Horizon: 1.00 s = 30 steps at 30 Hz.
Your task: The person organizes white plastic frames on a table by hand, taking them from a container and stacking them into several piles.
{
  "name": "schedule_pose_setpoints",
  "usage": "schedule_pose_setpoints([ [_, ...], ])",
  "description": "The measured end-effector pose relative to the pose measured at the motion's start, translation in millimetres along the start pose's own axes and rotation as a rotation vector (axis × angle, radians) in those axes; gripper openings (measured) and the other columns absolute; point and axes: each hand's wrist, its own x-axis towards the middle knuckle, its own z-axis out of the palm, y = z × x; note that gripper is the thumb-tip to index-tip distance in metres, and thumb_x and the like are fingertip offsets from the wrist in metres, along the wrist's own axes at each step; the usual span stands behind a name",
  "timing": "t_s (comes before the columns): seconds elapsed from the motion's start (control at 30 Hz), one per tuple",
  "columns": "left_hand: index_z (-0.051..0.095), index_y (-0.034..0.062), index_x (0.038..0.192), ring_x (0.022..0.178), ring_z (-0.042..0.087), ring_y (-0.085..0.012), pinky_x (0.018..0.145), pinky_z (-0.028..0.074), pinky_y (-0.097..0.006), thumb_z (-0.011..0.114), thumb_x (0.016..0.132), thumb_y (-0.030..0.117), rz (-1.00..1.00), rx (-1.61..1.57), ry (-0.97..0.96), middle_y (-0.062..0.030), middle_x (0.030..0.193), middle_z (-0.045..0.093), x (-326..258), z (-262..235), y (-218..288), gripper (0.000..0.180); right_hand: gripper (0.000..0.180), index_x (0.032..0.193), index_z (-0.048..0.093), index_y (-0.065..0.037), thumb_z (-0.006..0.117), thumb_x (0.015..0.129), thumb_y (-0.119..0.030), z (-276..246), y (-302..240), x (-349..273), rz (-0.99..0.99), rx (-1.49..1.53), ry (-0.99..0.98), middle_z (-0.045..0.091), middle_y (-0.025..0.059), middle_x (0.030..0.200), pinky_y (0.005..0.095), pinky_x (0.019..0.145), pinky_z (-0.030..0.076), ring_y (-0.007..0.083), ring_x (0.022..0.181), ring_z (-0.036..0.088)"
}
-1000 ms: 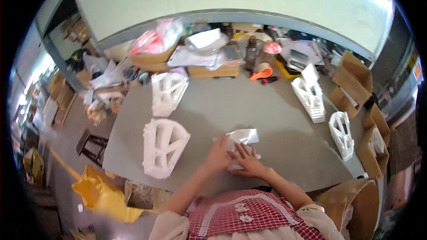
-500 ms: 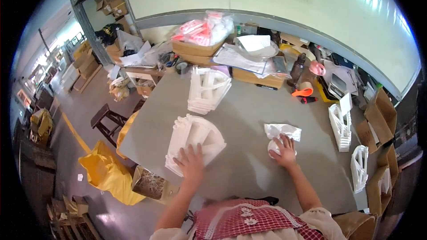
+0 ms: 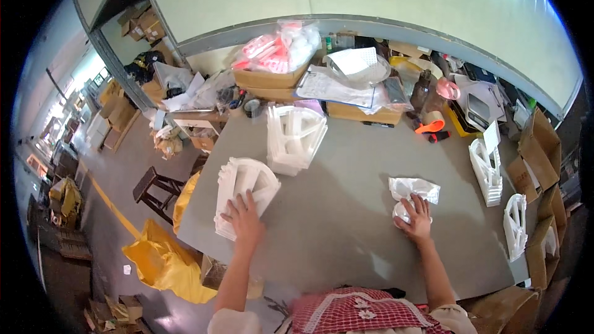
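Note:
My left hand [image 3: 245, 219] lies with its fingers spread on the near edge of a stack of white plastic fan-shaped frames [image 3: 257, 180], at the left of the table. Another stack of such frames [image 3: 297, 136] stands just behind it. On the right, my right hand [image 3: 417, 219] rests palm down with fingers apart over a small round white thing [image 3: 401, 211], partly hidden under it. A crinkled clear plastic bag [image 3: 427, 189] lies right beyond those fingers, touching or very near the round thing.
More white frames [image 3: 486, 173] stand along the table's right side, by open cardboard boxes [image 3: 537, 158]. At the back are a carton of bagged parts [image 3: 266, 79], papers [image 3: 334, 88], a black pen [image 3: 378, 125], an orange tape dispenser [image 3: 431, 125] and a scale [image 3: 478, 110].
My left hand and the near stack of frames have slid left, away from the right hand. The view has shifted somewhat. My right hand stays over the round white thing.

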Motion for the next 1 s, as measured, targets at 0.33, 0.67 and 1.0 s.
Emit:
schedule_pose_setpoints([
  [0.33, 0.021, 0.0183, 0.154, 0.141, 0.024, -0.0481, 0.103, 0.020, -0.078, 0.074, 0.075, 0.020, -0.085, -0.049, -0.019, -0.0172, 0.155, 0.029, 169.6, 6.2, -7.3, 0.095, 0.066, 0.132, 0.060, -0.020, 0.073, 0.075, -0.051, 3.4, 4.6, 4.7, 0.013, -0.032, -0.030, 0.050, 0.0142, 0.140, 0.0556, 0.114, 0.026, 0.0381, 0.133, 0.043],
  [0.67, 0.020, 0.0192, 0.155, 0.141, 0.027, -0.0459, 0.104, 0.024, -0.075, 0.077, 0.072, 0.031, -0.106, 0.027, -0.210, -0.0152, 0.156, 0.028, 232.7, -8.8, 11.3, 0.101, 0.065, 0.131, 0.060, -0.018, 0.073, 0.075, -0.048, -4.6, -8.3, 9.5, 0.084, 0.004, -0.101, 0.047, 0.0142, 0.143, 0.0556, 0.115, 0.025, 0.0385, 0.134, 0.041],
  [1.0, 0.021, 0.0123, 0.154, 0.148, 0.012, -0.0437, 0.105, 0.006, -0.079, 0.071, 0.076, 0.043, 0.142, -0.225, 0.019, -0.0217, 0.158, 0.021, 189.0, 0.4, -45.0, 0.097, 0.080, 0.142, 0.046, -0.017, 0.073, 0.073, -0.047, -11.8, -22.6, 29.4, 0.099, -0.187, -0.344, 0.031, 0.0178, 0.154, 0.0679, 0.114, 0.001, 0.0406, 0.142, 0.028],
])
